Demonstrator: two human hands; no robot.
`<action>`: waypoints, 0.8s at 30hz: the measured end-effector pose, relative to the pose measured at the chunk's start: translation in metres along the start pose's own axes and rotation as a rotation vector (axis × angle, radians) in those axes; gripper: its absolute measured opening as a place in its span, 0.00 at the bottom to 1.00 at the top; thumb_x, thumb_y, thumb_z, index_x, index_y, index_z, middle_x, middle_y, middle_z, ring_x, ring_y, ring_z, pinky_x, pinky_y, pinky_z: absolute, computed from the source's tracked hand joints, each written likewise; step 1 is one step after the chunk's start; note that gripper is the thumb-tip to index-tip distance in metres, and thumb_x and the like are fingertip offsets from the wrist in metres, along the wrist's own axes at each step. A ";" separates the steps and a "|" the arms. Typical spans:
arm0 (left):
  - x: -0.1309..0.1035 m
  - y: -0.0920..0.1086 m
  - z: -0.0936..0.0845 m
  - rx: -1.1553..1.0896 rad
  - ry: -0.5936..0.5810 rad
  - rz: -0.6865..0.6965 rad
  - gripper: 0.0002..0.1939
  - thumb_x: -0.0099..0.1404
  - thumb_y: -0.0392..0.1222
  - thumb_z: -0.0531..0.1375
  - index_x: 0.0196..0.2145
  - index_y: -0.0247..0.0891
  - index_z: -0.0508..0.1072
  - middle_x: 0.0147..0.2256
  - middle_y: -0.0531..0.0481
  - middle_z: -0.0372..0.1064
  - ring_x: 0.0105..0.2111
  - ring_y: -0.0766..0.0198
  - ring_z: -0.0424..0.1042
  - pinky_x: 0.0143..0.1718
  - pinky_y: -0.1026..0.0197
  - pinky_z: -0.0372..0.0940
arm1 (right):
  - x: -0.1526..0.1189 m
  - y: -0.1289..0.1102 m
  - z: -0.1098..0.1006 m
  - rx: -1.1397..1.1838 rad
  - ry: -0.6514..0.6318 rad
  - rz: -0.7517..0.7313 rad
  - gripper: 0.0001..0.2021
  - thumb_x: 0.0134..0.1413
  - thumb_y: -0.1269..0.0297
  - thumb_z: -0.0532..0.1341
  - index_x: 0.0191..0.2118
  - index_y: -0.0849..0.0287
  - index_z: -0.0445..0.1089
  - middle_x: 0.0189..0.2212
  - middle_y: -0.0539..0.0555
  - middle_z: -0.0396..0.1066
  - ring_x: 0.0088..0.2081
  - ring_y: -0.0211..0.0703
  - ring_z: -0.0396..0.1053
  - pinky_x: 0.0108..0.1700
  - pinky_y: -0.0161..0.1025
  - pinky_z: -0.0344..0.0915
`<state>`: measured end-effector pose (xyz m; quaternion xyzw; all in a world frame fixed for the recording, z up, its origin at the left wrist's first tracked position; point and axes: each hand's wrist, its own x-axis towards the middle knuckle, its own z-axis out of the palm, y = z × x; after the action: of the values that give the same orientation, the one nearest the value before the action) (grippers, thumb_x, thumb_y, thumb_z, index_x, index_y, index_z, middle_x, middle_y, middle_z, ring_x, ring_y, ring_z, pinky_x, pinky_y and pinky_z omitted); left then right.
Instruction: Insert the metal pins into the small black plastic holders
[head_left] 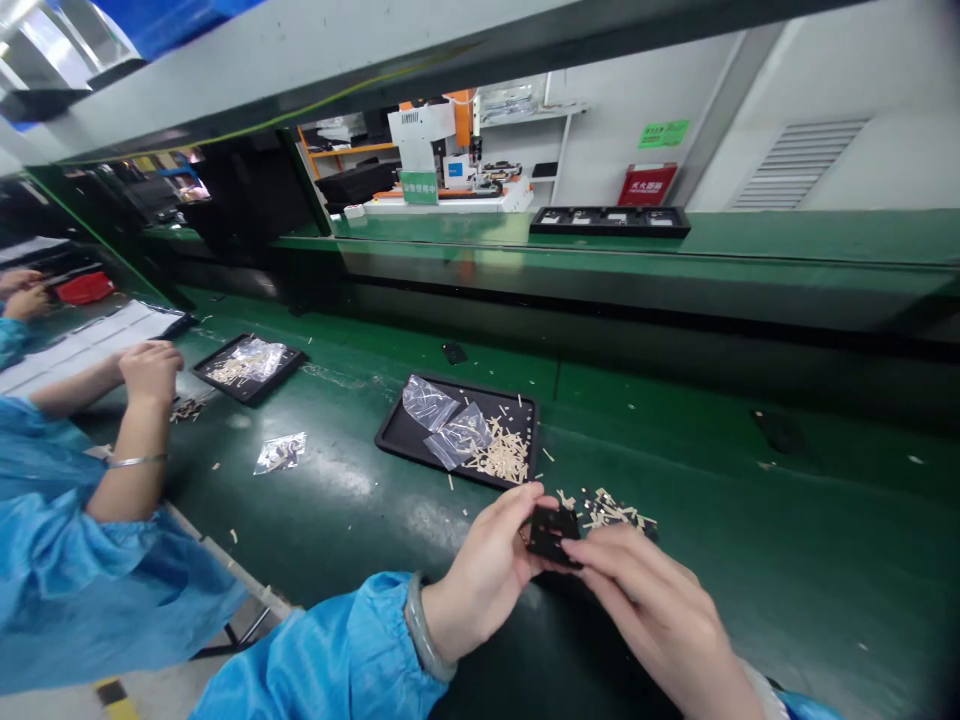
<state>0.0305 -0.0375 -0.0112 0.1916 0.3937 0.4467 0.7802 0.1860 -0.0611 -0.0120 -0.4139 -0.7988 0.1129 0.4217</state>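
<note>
My left hand is closed round the edges of a small black plastic part with a flat, recessed face. My right hand comes in from the right, thumb and forefinger pinched at the part's lower right edge. Whatever may be between those fingertips is too small to make out. Just beyond the hands lies a loose pile of small beige strips mixed with dark bits. A black tray behind my left hand holds more beige strips and clear plastic bags.
On the left, a co-worker in blue sleeves holds their hands near a second black tray. A small clear bag lies between us. Dark pieces rest farther back on the green table. A raised shelf carries a long black tray.
</note>
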 end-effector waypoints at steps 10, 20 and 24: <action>0.002 -0.002 -0.008 0.682 -0.132 0.221 0.17 0.62 0.51 0.54 0.35 0.33 0.68 0.20 0.57 0.57 0.16 0.74 0.56 0.17 0.70 0.54 | 0.001 -0.002 -0.004 0.519 -0.045 0.688 0.08 0.50 0.61 0.61 0.37 0.56 0.72 0.20 0.48 0.70 0.22 0.38 0.69 0.26 0.31 0.67; 0.002 0.004 -0.007 0.742 -0.144 0.281 0.10 0.62 0.44 0.54 0.31 0.35 0.68 0.19 0.56 0.55 0.20 0.71 0.56 0.23 0.68 0.54 | 0.000 -0.004 0.003 0.692 -0.040 0.808 0.09 0.49 0.57 0.62 0.28 0.58 0.71 0.17 0.48 0.67 0.23 0.39 0.65 0.30 0.35 0.63; 0.002 0.011 -0.007 0.824 -0.183 0.336 0.08 0.62 0.40 0.54 0.31 0.35 0.70 0.23 0.54 0.61 0.23 0.70 0.59 0.26 0.67 0.55 | 0.001 -0.004 0.004 0.834 -0.041 0.878 0.09 0.47 0.57 0.64 0.27 0.58 0.71 0.16 0.47 0.66 0.23 0.38 0.63 0.31 0.37 0.60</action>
<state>0.0193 -0.0309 -0.0094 0.5859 0.4314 0.3545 0.5873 0.1798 -0.0623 -0.0117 -0.5025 -0.4496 0.5878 0.4470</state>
